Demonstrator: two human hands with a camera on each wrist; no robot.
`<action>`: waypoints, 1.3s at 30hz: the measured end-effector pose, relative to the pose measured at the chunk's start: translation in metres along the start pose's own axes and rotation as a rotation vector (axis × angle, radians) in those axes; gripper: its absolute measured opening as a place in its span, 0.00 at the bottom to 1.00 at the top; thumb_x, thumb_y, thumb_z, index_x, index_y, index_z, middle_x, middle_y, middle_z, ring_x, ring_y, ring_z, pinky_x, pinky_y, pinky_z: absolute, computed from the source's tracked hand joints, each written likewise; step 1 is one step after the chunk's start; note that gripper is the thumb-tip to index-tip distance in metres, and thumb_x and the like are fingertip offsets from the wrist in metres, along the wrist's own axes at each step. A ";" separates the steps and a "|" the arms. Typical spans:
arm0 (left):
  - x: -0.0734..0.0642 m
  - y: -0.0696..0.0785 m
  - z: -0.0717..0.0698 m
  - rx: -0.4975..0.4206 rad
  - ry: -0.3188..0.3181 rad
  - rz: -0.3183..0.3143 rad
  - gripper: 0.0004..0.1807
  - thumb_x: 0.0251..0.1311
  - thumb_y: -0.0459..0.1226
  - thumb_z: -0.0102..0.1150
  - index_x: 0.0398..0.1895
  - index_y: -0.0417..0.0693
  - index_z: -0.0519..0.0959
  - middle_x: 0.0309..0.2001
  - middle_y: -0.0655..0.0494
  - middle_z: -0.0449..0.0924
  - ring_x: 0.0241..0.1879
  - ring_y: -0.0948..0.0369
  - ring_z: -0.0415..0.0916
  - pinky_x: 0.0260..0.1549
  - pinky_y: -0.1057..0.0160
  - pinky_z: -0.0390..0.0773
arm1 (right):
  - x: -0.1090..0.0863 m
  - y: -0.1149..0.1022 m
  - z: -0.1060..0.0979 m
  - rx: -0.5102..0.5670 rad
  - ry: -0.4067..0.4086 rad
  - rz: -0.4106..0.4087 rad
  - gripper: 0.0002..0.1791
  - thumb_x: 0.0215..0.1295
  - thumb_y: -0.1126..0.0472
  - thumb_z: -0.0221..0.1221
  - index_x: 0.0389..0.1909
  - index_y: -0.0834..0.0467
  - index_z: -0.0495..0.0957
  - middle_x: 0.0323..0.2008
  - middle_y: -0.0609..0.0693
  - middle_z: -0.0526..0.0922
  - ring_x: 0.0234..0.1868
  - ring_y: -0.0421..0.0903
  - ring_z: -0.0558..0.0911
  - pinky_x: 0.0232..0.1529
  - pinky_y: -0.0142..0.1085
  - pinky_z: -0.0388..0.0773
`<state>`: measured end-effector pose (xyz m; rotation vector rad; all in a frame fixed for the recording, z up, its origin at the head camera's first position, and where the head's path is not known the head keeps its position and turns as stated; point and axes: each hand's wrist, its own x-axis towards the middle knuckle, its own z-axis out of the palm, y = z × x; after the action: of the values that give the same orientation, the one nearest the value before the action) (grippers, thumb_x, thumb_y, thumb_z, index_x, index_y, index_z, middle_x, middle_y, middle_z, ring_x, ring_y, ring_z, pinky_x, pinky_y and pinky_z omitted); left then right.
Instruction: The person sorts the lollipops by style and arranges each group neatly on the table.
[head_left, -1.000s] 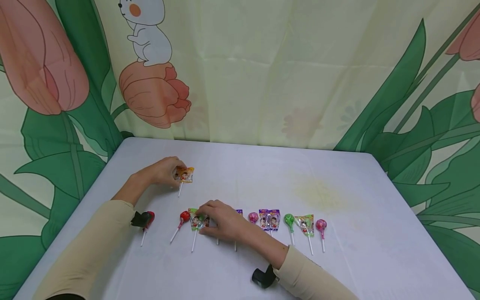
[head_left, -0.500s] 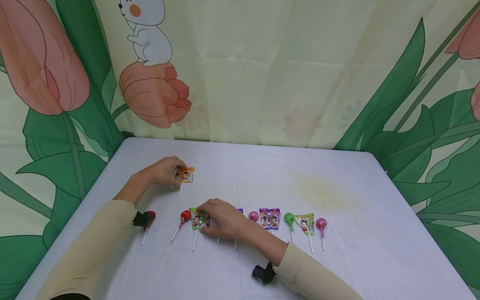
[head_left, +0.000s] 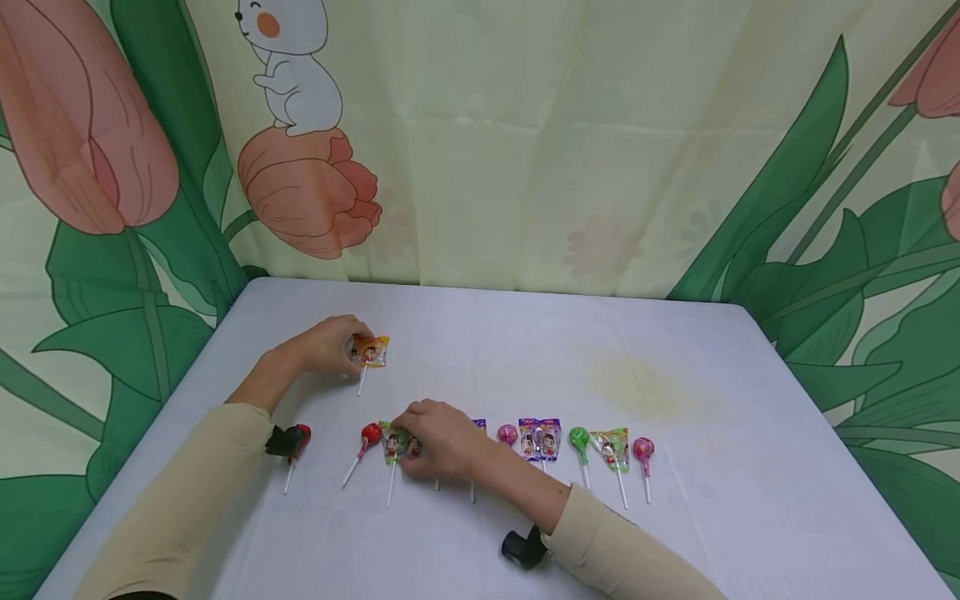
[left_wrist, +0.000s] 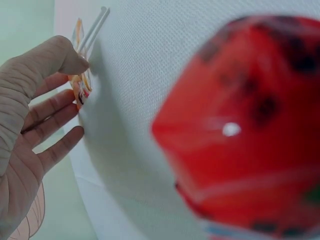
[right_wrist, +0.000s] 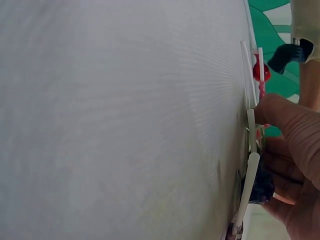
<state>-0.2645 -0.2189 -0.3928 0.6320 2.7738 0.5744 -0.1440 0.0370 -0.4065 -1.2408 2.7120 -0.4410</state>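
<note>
Far left on the table, my left hand point(head_left: 326, 343) pinches the edge of an orange-wrapped lollipop point(head_left: 373, 352) between thumb and fingers; its white stick points toward me. In the left wrist view the thumb presses on that wrapper, the other fingers spread below it. My right hand point(head_left: 448, 442) reaches over the lollipop row, pinching the right side of a green-wrapped lollipop point(head_left: 393, 446) with thumb and fingers. It hides the heads of the lollipops beneath, whose sticks show below it. Immediately left lies a red ball lollipop point(head_left: 371, 433).
Another red lollipop point(head_left: 302, 437) lies beneath my left wrist, large in the left wrist view. Rightward along the row are a pink lollipop point(head_left: 507, 434), a purple-wrapped one point(head_left: 539, 439), a green ball one point(head_left: 579, 439), a green-orange wrapped one point(head_left: 612, 448) and a dark pink one point(head_left: 642, 450).
The green-wrapped lollipop has shifted very slightly to the right with my right hand. My left hand keeps its place on the orange-wrapped lollipop.
</note>
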 end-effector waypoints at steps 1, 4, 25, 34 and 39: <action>0.000 0.000 0.000 0.000 0.001 0.002 0.33 0.49 0.34 0.78 0.59 0.35 0.79 0.55 0.43 0.78 0.56 0.47 0.74 0.63 0.44 0.73 | 0.000 0.000 0.000 -0.006 0.005 -0.004 0.25 0.63 0.53 0.69 0.60 0.55 0.81 0.54 0.47 0.83 0.55 0.41 0.80 0.59 0.29 0.76; 0.000 0.000 0.000 0.004 0.006 0.011 0.32 0.48 0.34 0.79 0.59 0.34 0.79 0.54 0.43 0.79 0.55 0.48 0.75 0.62 0.44 0.74 | 0.000 -0.001 0.000 -0.021 0.016 -0.018 0.24 0.63 0.53 0.69 0.59 0.55 0.82 0.52 0.47 0.84 0.53 0.40 0.80 0.58 0.29 0.76; 0.001 -0.001 0.003 0.014 0.009 -0.013 0.33 0.49 0.36 0.78 0.60 0.36 0.79 0.55 0.43 0.78 0.57 0.47 0.74 0.64 0.43 0.72 | 0.003 0.015 -0.003 0.078 0.062 -0.095 0.19 0.59 0.59 0.69 0.52 0.59 0.84 0.46 0.47 0.87 0.44 0.37 0.79 0.49 0.24 0.76; 0.001 0.000 0.003 0.013 0.009 -0.015 0.33 0.50 0.36 0.78 0.60 0.36 0.79 0.56 0.43 0.78 0.57 0.47 0.73 0.65 0.43 0.72 | 0.006 0.022 -0.015 0.077 0.073 -0.075 0.21 0.59 0.59 0.69 0.53 0.58 0.83 0.48 0.47 0.86 0.48 0.39 0.81 0.51 0.28 0.77; 0.001 0.001 0.002 0.010 0.007 -0.030 0.32 0.50 0.36 0.78 0.60 0.36 0.79 0.57 0.42 0.78 0.59 0.46 0.73 0.66 0.42 0.71 | 0.014 0.027 -0.027 0.088 0.073 -0.035 0.22 0.60 0.58 0.70 0.54 0.59 0.83 0.50 0.49 0.87 0.50 0.41 0.82 0.54 0.32 0.79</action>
<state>-0.2646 -0.2169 -0.3944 0.5911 2.7891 0.5581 -0.1790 0.0493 -0.3897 -1.2745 2.7013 -0.6153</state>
